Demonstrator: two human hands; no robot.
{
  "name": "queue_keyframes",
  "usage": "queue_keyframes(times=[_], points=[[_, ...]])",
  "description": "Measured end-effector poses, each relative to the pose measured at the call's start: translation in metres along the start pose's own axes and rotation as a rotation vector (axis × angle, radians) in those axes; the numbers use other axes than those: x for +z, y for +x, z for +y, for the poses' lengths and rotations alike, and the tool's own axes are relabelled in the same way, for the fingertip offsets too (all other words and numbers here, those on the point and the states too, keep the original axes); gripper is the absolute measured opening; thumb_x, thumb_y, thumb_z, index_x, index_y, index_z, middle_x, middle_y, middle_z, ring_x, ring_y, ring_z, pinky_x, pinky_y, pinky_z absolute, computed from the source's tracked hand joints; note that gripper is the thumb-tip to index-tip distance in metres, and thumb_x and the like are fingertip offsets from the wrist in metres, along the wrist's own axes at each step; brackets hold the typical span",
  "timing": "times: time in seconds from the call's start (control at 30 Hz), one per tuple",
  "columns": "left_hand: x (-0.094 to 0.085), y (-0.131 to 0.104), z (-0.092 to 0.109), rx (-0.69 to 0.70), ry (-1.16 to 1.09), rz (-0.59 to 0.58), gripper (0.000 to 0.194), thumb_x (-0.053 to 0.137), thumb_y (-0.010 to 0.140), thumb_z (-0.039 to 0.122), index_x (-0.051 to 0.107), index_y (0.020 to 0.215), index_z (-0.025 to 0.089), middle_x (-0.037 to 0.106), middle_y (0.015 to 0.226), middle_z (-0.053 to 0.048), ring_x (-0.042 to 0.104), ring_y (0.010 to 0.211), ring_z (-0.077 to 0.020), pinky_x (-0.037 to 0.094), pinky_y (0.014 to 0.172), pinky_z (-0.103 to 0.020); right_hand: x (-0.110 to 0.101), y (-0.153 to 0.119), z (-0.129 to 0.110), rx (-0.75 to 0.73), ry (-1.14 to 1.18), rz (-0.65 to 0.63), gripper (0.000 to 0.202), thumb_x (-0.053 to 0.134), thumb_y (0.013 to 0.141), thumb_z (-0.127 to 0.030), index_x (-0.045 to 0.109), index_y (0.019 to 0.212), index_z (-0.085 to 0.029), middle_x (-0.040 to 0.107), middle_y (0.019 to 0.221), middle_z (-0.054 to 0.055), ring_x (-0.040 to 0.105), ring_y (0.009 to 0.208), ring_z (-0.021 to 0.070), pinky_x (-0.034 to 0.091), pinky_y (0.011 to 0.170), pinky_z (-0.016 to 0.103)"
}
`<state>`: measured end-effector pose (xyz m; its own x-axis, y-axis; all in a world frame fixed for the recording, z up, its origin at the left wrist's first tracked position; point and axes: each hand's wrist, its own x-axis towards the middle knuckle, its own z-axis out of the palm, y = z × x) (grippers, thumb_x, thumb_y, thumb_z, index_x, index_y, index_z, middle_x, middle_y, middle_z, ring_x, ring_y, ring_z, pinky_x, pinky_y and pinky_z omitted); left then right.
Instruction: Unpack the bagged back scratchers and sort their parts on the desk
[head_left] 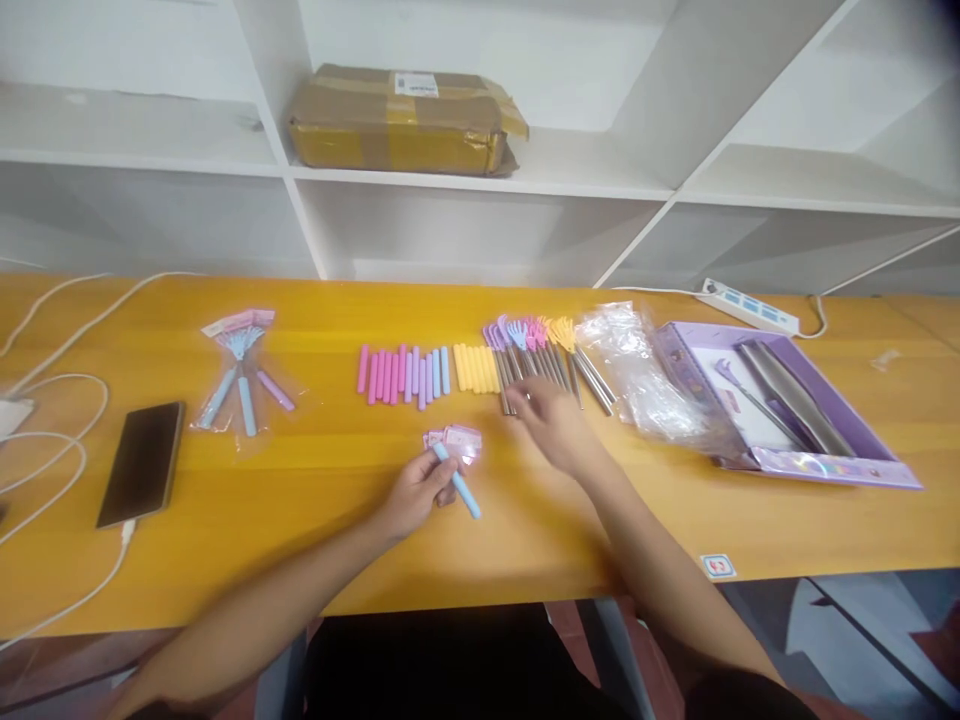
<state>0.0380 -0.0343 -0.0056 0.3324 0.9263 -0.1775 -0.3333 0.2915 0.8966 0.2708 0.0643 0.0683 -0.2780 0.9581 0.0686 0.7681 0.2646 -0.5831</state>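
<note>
Seen from above, two bare hands work over a yellow-orange wooden desk [337,560]. The left hand [420,490], low in the middle, holds a light blue tube [457,482] between its fingers, the tube slanting down to the right. Just beyond that hand lie small pink cards [452,441]. The right hand [553,420] is over the near ends of a group of metal rods [551,368]; it is blurred, its fingers bent, and whether they grip anything cannot be told. At the far ends of the rods are claw-shaped heads [517,333] in purple, blue, pink and yellow.

To the left of the rods, a row of tubes [420,375] runs from pink through purple and blue to yellow. To their right are crumpled clear plastic bags [643,375], then an open purple box [829,465] with more metal parts inside. On the left side are a clear packet [242,375] with a blue claw head and tubes, and a dark phone [141,464] plugged into a white cable [105,580]. Behind, a taped cardboard parcel [397,120] sits on a white shelf [585,165].
</note>
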Motion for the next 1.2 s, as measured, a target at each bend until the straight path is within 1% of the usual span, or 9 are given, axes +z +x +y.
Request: queue_keyframes(times=[0.1,0.17,0.23,0.33,0.5,0.63,0.8,1.0,1.2], points=[[-0.002,0.002,0.000,0.077,0.032,0.089,0.055,0.071,0.095,0.072,0.062,0.097,0.018,0.044,0.061,0.008,0.042,0.054,-0.0092,0.035,0.056,-0.025,0.012,-0.045,-0.036,-0.105,0.328,-0.421,0.029,0.064,0.107,-0.045,0.075,0.109,-0.018,0.074,0.093,0.004,0.062,0.076,0.0164,0.048,0.071,0.027],[-0.004,0.003,-0.002,0.114,0.038,0.099,0.051,0.070,0.097,0.069,0.061,0.101,0.019,0.046,0.062,0.008,0.043,0.054,-0.0092,0.036,0.057,-0.025,0.022,-0.062,-0.050,-0.120,0.383,-0.499,0.021,0.068,0.104,-0.038,0.075,0.106,-0.018,0.070,0.083,0.000,0.055,0.067,0.0133,0.042,0.065,0.025],[-0.006,0.004,-0.004,0.146,0.024,0.099,0.049,0.070,0.099,0.066,0.061,0.110,0.019,0.049,0.065,0.008,0.046,0.055,-0.0095,0.039,0.058,-0.025,0.028,-0.063,-0.056,-0.116,0.390,-0.462,0.018,0.063,0.105,-0.031,0.075,0.103,-0.017,0.069,0.080,0.000,0.054,0.065,0.0128,0.041,0.065,0.025],[-0.009,0.007,-0.005,0.189,-0.038,0.107,0.050,0.068,0.102,0.064,0.059,0.123,0.020,0.055,0.076,0.006,0.050,0.056,-0.0092,0.042,0.058,-0.026,0.031,-0.036,-0.056,-0.065,0.275,-0.395,0.029,0.050,0.113,-0.032,0.072,0.102,-0.017,0.072,0.079,0.002,0.062,0.067,0.0148,0.044,0.069,0.025],[-0.010,0.008,-0.005,0.198,-0.075,0.092,0.045,0.065,0.105,0.059,0.057,0.126,0.020,0.055,0.082,0.005,0.047,0.054,-0.0074,0.039,0.055,-0.024,0.038,0.029,-0.057,0.114,-0.429,-0.153,0.038,0.035,0.118,-0.038,0.064,0.127,-0.014,0.079,0.095,0.015,0.077,0.085,0.0254,0.047,0.075,0.029],[-0.010,0.005,-0.006,0.174,-0.051,0.062,0.042,0.064,0.106,0.059,0.057,0.121,0.020,0.052,0.080,0.007,0.045,0.053,-0.0063,0.036,0.054,-0.024,0.058,0.058,-0.056,0.068,-0.660,-0.109,0.042,0.031,0.118,-0.036,0.055,0.138,-0.008,0.079,0.096,0.021,0.081,0.095,0.0317,0.051,0.078,0.032],[-0.011,0.004,-0.006,0.168,-0.026,0.061,0.043,0.063,0.106,0.060,0.057,0.119,0.019,0.050,0.078,0.007,0.044,0.053,-0.0063,0.035,0.055,-0.024,0.076,0.065,-0.051,0.045,-0.704,-0.070,0.043,0.028,0.118,-0.040,0.058,0.128,-0.011,0.078,0.093,0.022,0.082,0.093,0.0335,0.054,0.077,0.033],[-0.010,0.002,-0.002,0.140,-0.003,0.085,0.046,0.062,0.103,0.063,0.058,0.117,0.019,0.051,0.076,0.007,0.043,0.052,-0.0069,0.034,0.053,-0.023,0.076,0.069,-0.056,0.032,-0.672,-0.137,0.035,0.036,0.117,-0.039,0.057,0.131,-0.014,0.080,0.102,0.019,0.081,0.097,0.0317,0.054,0.080,0.033],[-0.005,-0.001,0.013,0.168,0.067,0.109,0.043,0.065,0.100,0.061,0.059,0.111,0.020,0.050,0.073,0.007,0.043,0.054,-0.0086,0.034,0.054,-0.024,0.069,0.044,-0.046,-0.064,-0.516,-0.043,0.031,0.040,0.115,-0.031,0.066,0.128,-0.019,0.080,0.111,0.013,0.079,0.088,0.0259,0.043,0.066,0.029]])
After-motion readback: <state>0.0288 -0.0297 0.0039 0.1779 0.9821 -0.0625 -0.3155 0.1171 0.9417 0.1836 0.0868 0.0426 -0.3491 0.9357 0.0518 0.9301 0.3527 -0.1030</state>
